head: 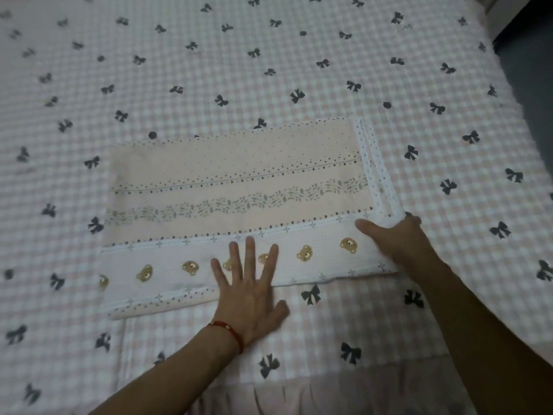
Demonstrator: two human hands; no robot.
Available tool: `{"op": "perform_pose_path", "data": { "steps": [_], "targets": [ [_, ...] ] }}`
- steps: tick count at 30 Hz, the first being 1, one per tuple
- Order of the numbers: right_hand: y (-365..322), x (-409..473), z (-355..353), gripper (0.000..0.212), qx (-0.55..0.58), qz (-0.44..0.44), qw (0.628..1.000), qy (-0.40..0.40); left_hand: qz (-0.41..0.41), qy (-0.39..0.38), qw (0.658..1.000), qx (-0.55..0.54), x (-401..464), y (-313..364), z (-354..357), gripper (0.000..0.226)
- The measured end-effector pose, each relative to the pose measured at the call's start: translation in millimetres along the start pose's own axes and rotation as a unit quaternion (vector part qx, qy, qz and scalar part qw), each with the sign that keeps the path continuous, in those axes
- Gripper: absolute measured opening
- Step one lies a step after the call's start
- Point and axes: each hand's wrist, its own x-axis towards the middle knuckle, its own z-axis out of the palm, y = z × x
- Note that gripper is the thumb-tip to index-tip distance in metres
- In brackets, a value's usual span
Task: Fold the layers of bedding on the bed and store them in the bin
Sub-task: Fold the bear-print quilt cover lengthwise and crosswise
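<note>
A folded peach bedding layer (233, 181) with dotted lines, a leaf band and a white strip of bear faces lies flat in the middle of the bed. My left hand (251, 289), with a red string bracelet on the wrist, presses flat with fingers spread on the near white edge of the fold. My right hand (395, 238) grips the near right corner of the fold, thumb on top and fingers curled over the white trim. The bin is not in view.
Under the fold, a pink-and-white checked sheet (269, 70) with dark bows covers the whole bed. Its near edge (329, 384) hangs down at the bottom. A dark floor gap (526, 85) runs along the bed's right side.
</note>
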Motion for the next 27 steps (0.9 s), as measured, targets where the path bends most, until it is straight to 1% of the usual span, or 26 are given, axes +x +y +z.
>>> {"op": "perform_pose_path", "data": {
  "steps": [1,2,3,4,5,6,7,9,10,11,12,14,15,17,18,20,21,22,23,24,25,26,27],
  "targets": [
    [3,1,2,0.123,0.003,-0.004,1.0,0.025,0.006,0.015,1.0,-0.014,6,1,-5,0.094],
    [4,-1,2,0.131,0.028,0.003,0.999,0.023,0.013,0.032,0.999,-0.015,13,2,-12,0.088],
    [4,-4,1,0.134,0.078,0.013,0.997,0.014,0.022,0.024,0.999,-0.014,22,-1,-19,0.085],
    [6,-2,-1,0.129,0.127,0.018,0.992,0.015,0.024,-0.012,0.999,-0.024,32,-4,-24,0.083],
    [1,-9,-2,0.118,0.167,0.015,0.986,0.004,0.02,-0.07,0.997,-0.037,40,-8,-28,0.082],
    [-8,-21,-2,0.102,0.202,0.029,0.979,-0.019,0.016,-0.124,0.991,-0.052,47,-8,-30,0.081],
    [-25,-33,3,0.085,0.218,0.031,0.975,-0.039,0.011,-0.148,0.986,-0.074,51,-13,-38,0.081],
    [-48,-53,8,0.053,0.219,-0.016,0.975,-0.042,0.015,-0.145,0.978,-0.151,50,-12,-64,0.074],
    [-62,-60,15,0.042,0.197,-0.059,0.978,-0.037,0.004,-0.123,0.965,-0.231,46,-18,-80,0.067],
    [-77,-70,24,0.034,0.164,-0.099,0.981,-0.032,-0.02,-0.105,0.938,-0.329,41,-25,-94,0.059],
    [-88,-79,31,0.03,0.125,-0.136,0.982,-0.025,-0.047,-0.097,0.897,-0.429,37,-31,-107,0.052],
    [-118,-103,54,0.023,0.002,-0.222,0.975,-0.014,-0.1,-0.082,0.803,-0.582,27,-52,-134,0.039],
    [-132,-117,68,0.021,-0.059,-0.269,0.961,-0.014,-0.123,-0.071,0.756,-0.639,21,-65,-146,0.036],
    [-155,-150,103,0.022,-0.161,-0.347,0.924,-0.032,-0.142,-0.055,0.662,-0.733,13,-94,-160,0.04],
    [-166,-166,127,0.028,-0.202,-0.387,0.898,-0.053,-0.144,-0.041,0.621,-0.77,9,-114,-168,0.046],
    [-167,-187,178,0.044,-0.265,-0.435,0.856,-0.093,-0.154,-0.005,0.559,-0.815,4,-150,-170,0.056],
    [-163,-193,208,0.05,-0.279,-0.443,0.844,-0.12,-0.164,0.015,0.543,-0.823,1,-173,-167,0.06],
    [-158,-200,237,0.058,-0.275,-0.427,0.846,-0.163,-0.182,0.028,0.541,-0.821,-3,-194,-162,0.065],
    [-151,-203,262,0.068,-0.262,-0.392,0.856,-0.211,-0.203,0.024,0.558,-0.804,-6,-211,-156,0.073],
    [-143,-205,284,0.074,-0.273,-0.363,0.856,-0.248,-0.221,0.008,0.601,-0.768,-10,-223,-147,0.081],
    [-131,-206,300,0.073,-0.308,-0.359,0.843,-0.257,-0.245,0.003,0.663,-0.708,-13,-229,-136,0.084],
    [-119,-203,309,0.067,-0.347,-0.377,0.827,-0.231,-0.26,0.012,0.725,-0.638,-13,-234,-123,0.08],
    [-107,-198,308,0.06,-0.365,-0.407,0.818,-0.18,-0.26,0.027,0.77,-0.581,-13,-234,-110,0.073]
  ]
}}
